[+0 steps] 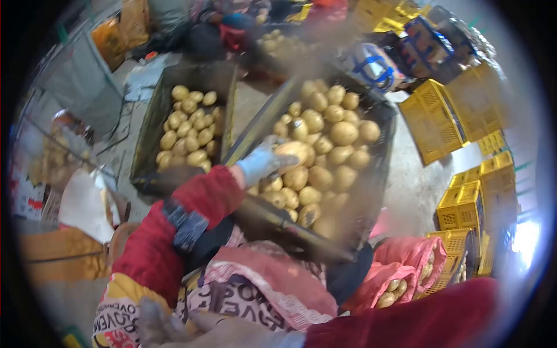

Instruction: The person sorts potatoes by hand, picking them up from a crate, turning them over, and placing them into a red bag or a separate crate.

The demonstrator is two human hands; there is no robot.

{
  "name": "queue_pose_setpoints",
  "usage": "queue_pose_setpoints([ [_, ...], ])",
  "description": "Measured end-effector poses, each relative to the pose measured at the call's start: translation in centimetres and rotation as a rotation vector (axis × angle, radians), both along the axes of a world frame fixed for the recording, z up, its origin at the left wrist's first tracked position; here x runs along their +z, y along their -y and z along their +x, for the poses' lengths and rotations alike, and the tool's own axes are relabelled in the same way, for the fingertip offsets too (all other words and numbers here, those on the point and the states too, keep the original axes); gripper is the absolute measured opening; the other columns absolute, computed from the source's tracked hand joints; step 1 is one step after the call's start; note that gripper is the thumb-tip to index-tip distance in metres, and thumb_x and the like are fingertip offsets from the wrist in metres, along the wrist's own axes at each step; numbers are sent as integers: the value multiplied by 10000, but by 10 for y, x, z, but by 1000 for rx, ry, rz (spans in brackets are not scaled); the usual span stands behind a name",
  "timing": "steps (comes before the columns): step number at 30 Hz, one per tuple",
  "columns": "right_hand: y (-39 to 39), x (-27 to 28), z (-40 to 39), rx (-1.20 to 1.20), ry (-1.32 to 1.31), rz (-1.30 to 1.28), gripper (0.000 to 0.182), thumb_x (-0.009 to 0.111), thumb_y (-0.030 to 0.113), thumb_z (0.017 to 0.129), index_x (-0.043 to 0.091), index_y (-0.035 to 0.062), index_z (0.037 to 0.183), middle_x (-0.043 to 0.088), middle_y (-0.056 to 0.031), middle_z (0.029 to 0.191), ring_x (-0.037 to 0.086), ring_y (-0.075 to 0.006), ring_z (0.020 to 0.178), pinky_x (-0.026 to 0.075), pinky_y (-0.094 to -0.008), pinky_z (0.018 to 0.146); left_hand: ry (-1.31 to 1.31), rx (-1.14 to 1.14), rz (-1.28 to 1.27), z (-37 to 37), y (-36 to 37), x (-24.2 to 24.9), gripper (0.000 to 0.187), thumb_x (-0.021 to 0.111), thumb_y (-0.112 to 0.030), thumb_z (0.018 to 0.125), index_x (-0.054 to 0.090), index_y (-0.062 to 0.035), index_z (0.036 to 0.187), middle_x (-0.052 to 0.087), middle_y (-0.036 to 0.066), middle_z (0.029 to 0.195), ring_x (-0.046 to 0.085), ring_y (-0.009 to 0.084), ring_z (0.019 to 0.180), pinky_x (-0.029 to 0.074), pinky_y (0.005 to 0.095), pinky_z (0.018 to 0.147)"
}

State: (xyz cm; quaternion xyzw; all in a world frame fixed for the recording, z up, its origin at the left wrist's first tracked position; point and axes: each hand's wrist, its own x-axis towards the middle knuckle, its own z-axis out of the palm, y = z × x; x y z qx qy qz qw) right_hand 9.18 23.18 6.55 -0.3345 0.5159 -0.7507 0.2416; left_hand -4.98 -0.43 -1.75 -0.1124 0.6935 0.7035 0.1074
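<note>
My left hand (pixel 260 164), in a pale glove below a red sleeve, grips a yellowish potato (pixel 293 151). It is over a dark crate (pixel 384 145) full of loose potatoes (pixel 343 133), several with dark patches. Low in the view, in front of my patterned apron (pixel 249 296), is my right hand (pixel 212 332), also gloved. Its fingers look apart and I see nothing held in them, though the hand is partly cut off by the lower edge.
Left of the crate stands a second dark crate (pixel 142 145) with smaller potatoes. Pink sacks (pixel 371 284) of potatoes stand at lower right. Yellow crates (pixel 426 124) line the right side. Cardboard (pixel 64 252) lies at left. Another person (pixel 229 26) is at the back.
</note>
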Motion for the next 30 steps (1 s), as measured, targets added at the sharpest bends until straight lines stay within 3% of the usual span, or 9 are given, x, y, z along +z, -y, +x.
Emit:
queue_pose_setpoints([
  [7, 7, 10, 0, 6, -83, -69, 225, 518, 128, 887, 609, 9, 1055, 631, -113, 937, 606, -270, 810, 498, -397, 733, -56, -21, 119, 4, 5, 6, 709, 781, -385, 785, 412, -53, 1290, 588, 101, 1031, 586, 136, 823, 500, 292, 653],
  [8, 5, 13, 0, 23, -125, -90, 227, 516, 128, 890, 607, 9, 1061, 631, -113, 944, 606, -271, 817, 497, -399, 739, -114, -20, -203, 9, 5, 7, 619, 693, -431, 860, 444, -61, 1289, 592, 96, 1042, 577, 129, 819, 491, 274, 668],
  [10, 7, 33, -4, 71, -253, -169, 231, 512, 130, 897, 603, 8, 1071, 629, -112, 959, 606, -272, 831, 496, -403, 752, -184, -191, 446, 11, 14, -5, 471, 491, -465, 976, 528, -90, 1258, 588, 73, 1068, 575, 84, 865, 498, 259, 698],
  [11, 9, 47, -9, 117, -329, -227, 233, 510, 131, 901, 601, 8, 1077, 628, -112, 966, 605, -273, 838, 495, -405, 758, 157, -259, 700, -19, 34, -65, 470, 727, -301, 858, 532, -44, 1199, 604, 45, 969, 600, 119, 734, 525, 277, 597],
  [12, 11, 62, -14, 176, -399, -295, 235, 508, 132, 905, 599, 8, 1082, 628, -112, 974, 605, -274, 845, 494, -407, 764, -35, 75, 312, -4, 5, -9, 467, 711, -261, 873, 468, -64, 1219, 592, 56, 1018, 611, 125, 748, 529, 247, 574],
  [17, 26, 112, -42, 338, -658, -470, 245, 497, 136, 922, 590, 7, 1108, 624, -112, 1011, 604, -278, 880, 491, -417, 794, -116, -1, 396, -3, -15, 15, 490, 675, -259, 897, 418, -99, 1282, 565, 72, 1131, 615, 162, 937, 558, 298, 700],
  [23, 56, 61, -159, -391, -1318, 476, 358, 637, 135, 858, 611, 59, 1207, 672, -87, 1066, 640, -236, 960, 500, -332, 850, -230, -135, 543, 6, 14, -3, 479, 573, -344, 960, 453, -125, 1368, 567, 52, 1227, 608, 146, 1007, 559, 307, 756],
  [26, 25, 10, -176, -825, -286, 578, 407, 626, 124, 822, 573, 11, 1209, 627, -184, 1123, 609, -343, 1030, 507, -418, 860, 60, -195, 565, 1, 4, 10, 513, 601, -422, 929, 465, -174, 1356, 587, 26, 1168, 604, 103, 988, 531, 241, 623],
  [30, -6, -152, -210, -502, -156, 643, 398, 537, 195, 940, 505, 10, 1292, 575, -174, 1237, 600, -284, 1064, 487, -373, 905, 95, -378, 461, 0, -7, 34, 595, 690, -330, 879, 434, -138, 1381, 571, 23, 1204, 597, 120, 1014, 542, 249, 684],
])
